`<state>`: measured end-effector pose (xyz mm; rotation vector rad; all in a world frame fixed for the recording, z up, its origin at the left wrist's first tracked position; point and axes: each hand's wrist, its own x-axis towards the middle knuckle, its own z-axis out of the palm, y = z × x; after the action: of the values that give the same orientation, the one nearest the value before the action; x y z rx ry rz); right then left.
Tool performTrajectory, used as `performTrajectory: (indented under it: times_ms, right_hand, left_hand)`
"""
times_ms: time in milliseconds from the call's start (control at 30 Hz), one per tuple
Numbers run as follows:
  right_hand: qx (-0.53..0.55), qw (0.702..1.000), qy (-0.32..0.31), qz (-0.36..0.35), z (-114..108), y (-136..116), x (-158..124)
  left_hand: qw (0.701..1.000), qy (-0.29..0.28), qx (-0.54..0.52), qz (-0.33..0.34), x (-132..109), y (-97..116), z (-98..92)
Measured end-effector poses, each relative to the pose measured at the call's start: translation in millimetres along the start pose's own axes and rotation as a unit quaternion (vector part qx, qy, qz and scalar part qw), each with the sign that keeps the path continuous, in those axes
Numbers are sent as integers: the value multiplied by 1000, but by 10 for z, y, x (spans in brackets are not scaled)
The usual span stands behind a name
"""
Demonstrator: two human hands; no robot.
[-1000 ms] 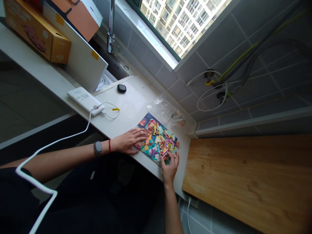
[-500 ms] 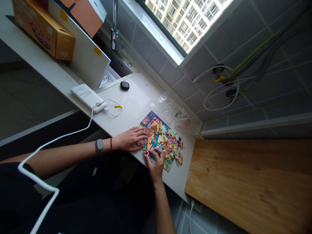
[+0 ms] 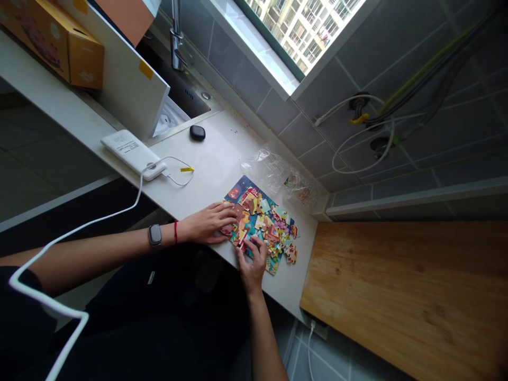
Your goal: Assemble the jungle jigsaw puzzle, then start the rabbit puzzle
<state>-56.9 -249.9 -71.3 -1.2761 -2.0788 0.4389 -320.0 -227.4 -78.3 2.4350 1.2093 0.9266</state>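
Observation:
A colourful jigsaw puzzle [image 3: 243, 186] lies on the white counter, with many loose pieces [image 3: 273, 225] heaped over its board. My left hand [image 3: 210, 223] rests flat on the puzzle's left side, fingers stretched out and holding nothing. At the board's near edge, my right hand [image 3: 254, 260] pinches a small red-and-white puzzle piece [image 3: 242, 241] between thumb and fingers, low over the board. Part of that piece is hidden by the fingers. A few pieces [image 3: 291, 253] lie off the board's right edge.
Behind the puzzle is a crumpled clear plastic bag [image 3: 264, 166]. A white power bank [image 3: 130, 153] with a cable and a black case [image 3: 197, 133] lie to the left, near the sink [image 3: 190, 103]. A wooden board [image 3: 397, 286] borders the counter on the right.
The whole view has shifted slightly, with the counter's left side moving left and up. Both hands stay at nearly the same spots on the puzzle.

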Motion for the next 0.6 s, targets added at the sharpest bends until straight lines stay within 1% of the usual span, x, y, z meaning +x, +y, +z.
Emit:
performTrajectory:
  times_ms: [133,200,267,333,433,600]
  right_hand:
    - [-19,997,70,12,-188,106,69]
    - [-50,993,106,21,-310,213,111]
    - [-93,987,129,39,-397,350,131]
    - [-130,982,124,61,-421,492,116]
    - [-150,980,93,87,-349,635,53]
    - [-157,980,84,91,-231,643,-11]
  left_hand:
    - [1000,-6,-3,-3,5,4,-28]
    - [1000,-7,-8,-7,6,2,-29]
    - [1000,-5,-12,-15,6,-4,-21]
    - [1000,-1,-11,-22,4,-11,-9]
    - [1000,0,-1,-26,-2,-19,4]
    - [1000,-5,8,-29,-9,-23,15]
